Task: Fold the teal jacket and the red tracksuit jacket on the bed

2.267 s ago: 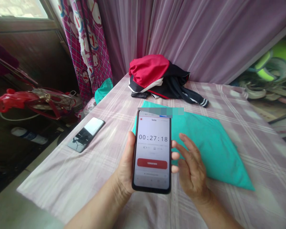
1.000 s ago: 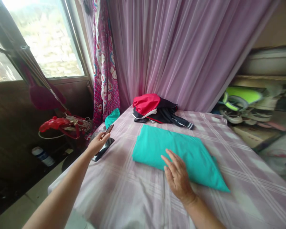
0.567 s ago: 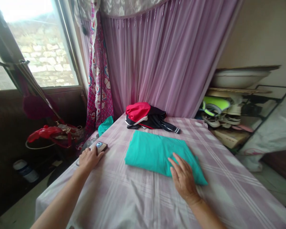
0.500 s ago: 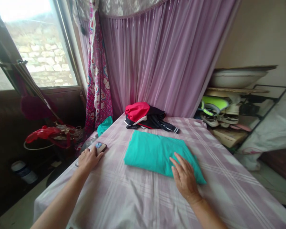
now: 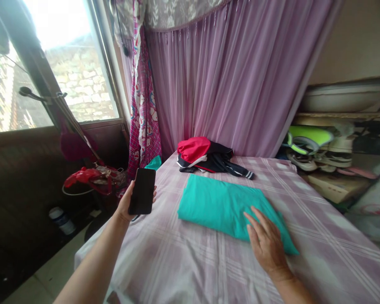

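Note:
A black smartphone (image 5: 142, 192) is gripped in my left hand (image 5: 126, 203), screen facing me and dark, above the left edge of the table. My right hand (image 5: 266, 240) rests with its fingers apart on the right part of a folded turquoise cloth (image 5: 220, 202). The cloth lies flat on a purple-and-white checked tablecloth (image 5: 209, 261). Behind it sits a crumpled pile of clothing, a red and black garment (image 5: 194, 148) with a striped dark sleeve.
Purple curtains (image 5: 215, 93) hang along the far side. A shelf with shoes (image 5: 335, 158) and a cardboard box (image 5: 332, 185) stands at the right. On the left are a window (image 5: 85, 80), a red bag (image 5: 85, 177) and a white-and-blue container (image 5: 62, 220) lower down.
My left hand has lifted the smartphone off the table and turned its screen toward me. My right hand stays on the turquoise cloth. The view has swung a little to the left.

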Available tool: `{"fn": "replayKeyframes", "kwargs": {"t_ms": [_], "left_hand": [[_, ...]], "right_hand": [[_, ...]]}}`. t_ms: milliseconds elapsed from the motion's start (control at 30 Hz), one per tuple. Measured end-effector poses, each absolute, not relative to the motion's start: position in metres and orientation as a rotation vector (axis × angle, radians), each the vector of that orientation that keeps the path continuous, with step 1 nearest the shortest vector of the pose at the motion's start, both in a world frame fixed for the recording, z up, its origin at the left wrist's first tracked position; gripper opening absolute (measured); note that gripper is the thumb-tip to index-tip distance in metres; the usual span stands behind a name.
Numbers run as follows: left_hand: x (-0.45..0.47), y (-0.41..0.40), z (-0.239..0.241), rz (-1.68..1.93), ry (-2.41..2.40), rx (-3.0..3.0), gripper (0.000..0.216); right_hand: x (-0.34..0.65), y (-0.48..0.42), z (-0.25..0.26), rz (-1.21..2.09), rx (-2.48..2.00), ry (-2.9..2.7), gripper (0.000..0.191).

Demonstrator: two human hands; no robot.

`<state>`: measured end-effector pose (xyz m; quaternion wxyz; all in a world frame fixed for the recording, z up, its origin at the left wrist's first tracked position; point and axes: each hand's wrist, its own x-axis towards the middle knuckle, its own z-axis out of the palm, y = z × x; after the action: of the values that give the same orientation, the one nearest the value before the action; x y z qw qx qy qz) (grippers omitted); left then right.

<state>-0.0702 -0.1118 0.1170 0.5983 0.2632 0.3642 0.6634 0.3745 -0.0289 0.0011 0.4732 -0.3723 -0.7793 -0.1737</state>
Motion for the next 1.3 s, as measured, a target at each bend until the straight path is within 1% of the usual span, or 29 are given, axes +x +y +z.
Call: {"fn": "replayKeyframes", "kwargs": {"t_ms": [267, 400, 633, 767, 867, 933, 967, 1067, 1167, 1300], "left_hand": [[-0.073, -0.109, 0.099, 1.601, 0.819, 0.602, 0.068], [-0.071, -0.11, 0.102, 1.584, 0.839, 0.593, 0.07], [-0.066, -0.112, 0.11, 1.544, 0.866, 0.58, 0.068], [-0.072, -0.11, 0.108, 1.53, 1.021, 0.642, 0.066], [-0.081, -0.103, 0.107, 1.482, 1.376, 0.79, 0.068], [-0.087, -0.097, 0.105, 1.361, 1.801, 1.005, 0.063], [-0.09, -0.095, 0.104, 1.24, 2.037, 1.135, 0.06], [-0.091, -0.094, 0.097, 0.716, 2.571, 1.429, 0.058], [-0.086, -0.1, 0.087, 0.339, 2.763, 1.494, 0.061], [-0.079, -0.107, 0.075, 0.153, 2.824, 1.495, 0.064]], "right_hand": [[0.377, -0.026, -0.003, -0.46, -0.904, -1.913, 0.038], [0.376, -0.026, -0.004, -0.431, -0.919, -1.907, 0.039], [0.377, -0.027, -0.004, -0.464, -0.915, -1.917, 0.038], [0.377, -0.027, -0.003, -0.475, -0.906, -1.92, 0.038], [0.378, -0.027, -0.002, -0.484, -0.919, -1.918, 0.037], [0.378, -0.027, -0.002, -0.495, -0.927, -1.915, 0.037], [0.378, -0.027, -0.001, -0.499, -0.933, -1.91, 0.038], [0.378, -0.026, -0.002, -0.491, -0.95, -1.895, 0.038], [0.379, -0.026, -0.003, -0.481, -0.968, -1.897, 0.038], [0.382, -0.024, -0.005, -0.513, -1.021, -1.883, 0.038]]}}
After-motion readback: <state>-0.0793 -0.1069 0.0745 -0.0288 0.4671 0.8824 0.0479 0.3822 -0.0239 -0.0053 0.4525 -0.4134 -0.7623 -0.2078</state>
